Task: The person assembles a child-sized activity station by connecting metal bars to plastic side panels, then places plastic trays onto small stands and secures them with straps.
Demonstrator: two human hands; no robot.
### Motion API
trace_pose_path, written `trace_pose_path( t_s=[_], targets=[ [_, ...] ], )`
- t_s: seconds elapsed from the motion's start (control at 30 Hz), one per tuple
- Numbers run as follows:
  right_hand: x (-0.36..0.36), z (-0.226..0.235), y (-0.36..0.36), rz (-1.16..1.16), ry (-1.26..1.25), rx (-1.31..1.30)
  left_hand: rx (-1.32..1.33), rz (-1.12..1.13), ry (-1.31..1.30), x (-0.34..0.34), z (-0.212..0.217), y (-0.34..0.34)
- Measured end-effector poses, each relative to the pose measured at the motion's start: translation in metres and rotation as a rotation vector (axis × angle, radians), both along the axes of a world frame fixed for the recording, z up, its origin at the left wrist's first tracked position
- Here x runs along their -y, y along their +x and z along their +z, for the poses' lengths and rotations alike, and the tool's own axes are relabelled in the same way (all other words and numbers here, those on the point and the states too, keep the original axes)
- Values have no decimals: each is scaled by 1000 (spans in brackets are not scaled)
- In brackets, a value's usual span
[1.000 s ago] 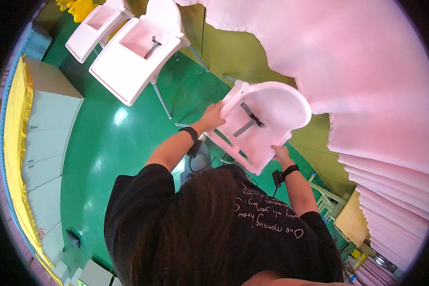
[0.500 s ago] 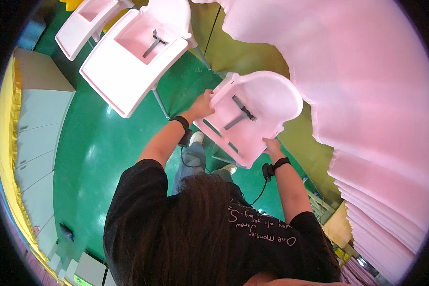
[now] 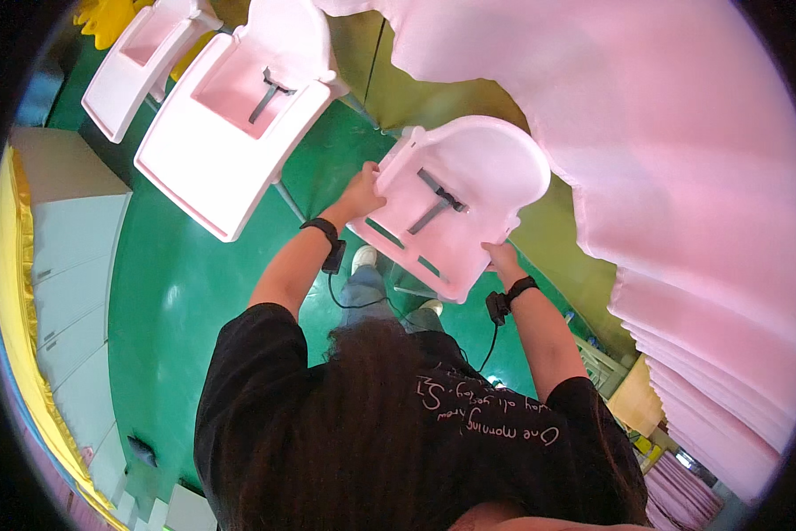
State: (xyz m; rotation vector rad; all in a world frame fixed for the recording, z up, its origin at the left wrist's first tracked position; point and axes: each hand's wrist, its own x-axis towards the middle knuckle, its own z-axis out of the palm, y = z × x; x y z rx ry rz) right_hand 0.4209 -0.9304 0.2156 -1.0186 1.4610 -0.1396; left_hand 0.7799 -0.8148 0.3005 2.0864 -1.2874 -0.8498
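A pink high chair without a tray stands before me, its rounded back toward the pink cloth. A grey buckled strap lies across its seat, and two slots cut through the seat's near edge. My left hand is closed around the left side edge of the chair. On the opposite side my right hand grips the right edge, its thumb on top of the seat rim. Fingers of both hands are partly hidden beneath the plastic. Each wrist wears a dark band with a small device and cable.
Left of my chair stands another pink high chair with a white-pink tray, and a smaller-looking one beyond it. Pink cloth hangs along the right. Pale cabinets line the left over a green floor.
The high chair and both my hands sit slightly further left and up in view. The neighbouring chairs and cabinets have shifted too, as my view moved. Both hands keep their hold.
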Motion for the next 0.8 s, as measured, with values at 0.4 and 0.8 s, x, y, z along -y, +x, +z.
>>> trace_pose_path(
  t_s=[0.4,0.8],
  targets=[
    [-3,28,9,78,-38,-21,-38,46,29,-11,-13,7],
    [45,-8,-102,-41,86,209,348,-35,155,85,-23,-52]
  ],
)
